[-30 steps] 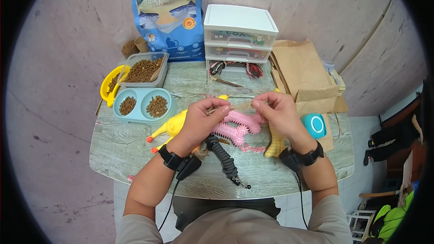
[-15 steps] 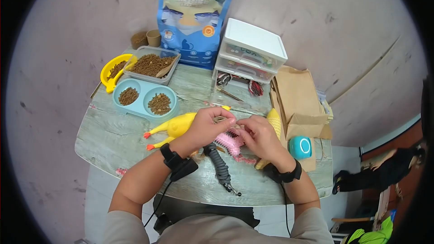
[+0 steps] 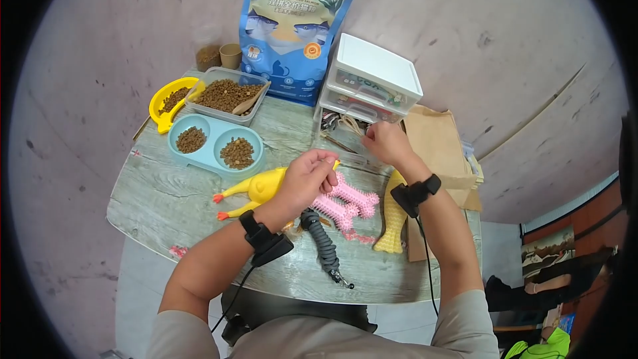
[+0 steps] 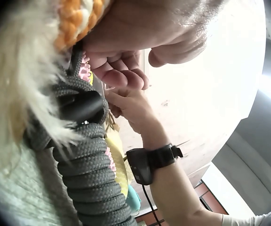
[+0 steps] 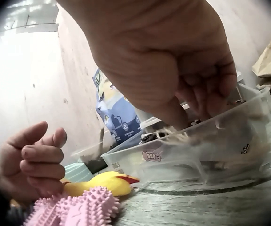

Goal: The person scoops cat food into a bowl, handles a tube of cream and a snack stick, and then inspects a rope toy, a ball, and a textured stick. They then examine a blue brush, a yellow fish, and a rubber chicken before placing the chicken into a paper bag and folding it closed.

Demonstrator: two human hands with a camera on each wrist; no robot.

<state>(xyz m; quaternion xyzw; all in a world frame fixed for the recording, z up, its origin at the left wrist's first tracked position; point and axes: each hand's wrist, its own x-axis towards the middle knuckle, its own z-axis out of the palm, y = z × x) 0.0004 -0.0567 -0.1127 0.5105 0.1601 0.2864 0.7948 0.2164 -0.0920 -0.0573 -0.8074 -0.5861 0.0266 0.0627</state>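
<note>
My right hand (image 3: pixel 385 143) reaches into the pulled-out clear drawer (image 5: pixel 173 162), its fingertips low inside the walls. It pinches a looped bundle of beige string (image 3: pixel 349 123), which trails left from the fingertips over a black, white and red rope toy (image 3: pixel 329 119). A thin brown stick (image 3: pixel 340 141) lies in the same drawer. My left hand (image 3: pixel 307 178) hovers over the table, fingers loosely curled and holding nothing. Beneath and beside it are spiky pink bone toys (image 3: pixel 352 201), a yellow rubber chicken (image 3: pixel 266 187) and a coiled grey rope (image 3: pixel 322 242).
A yellow fish-shaped toy (image 3: pixel 392 226) lies under my right forearm. Left of the chicken stand a blue double bowl (image 3: pixel 216 126), a clear box of kibble (image 3: pixel 226 116) and a yellow scoop (image 3: pixel 157 103). Behind is a blue food bag (image 3: pixel 292 40); brown paper bags (image 3: pixel 432 139) stand right.
The string bundle was between both hands; my right hand has carried it forward into the drawer. My left hand has let go and stayed over the toys. The head view has turned.
</note>
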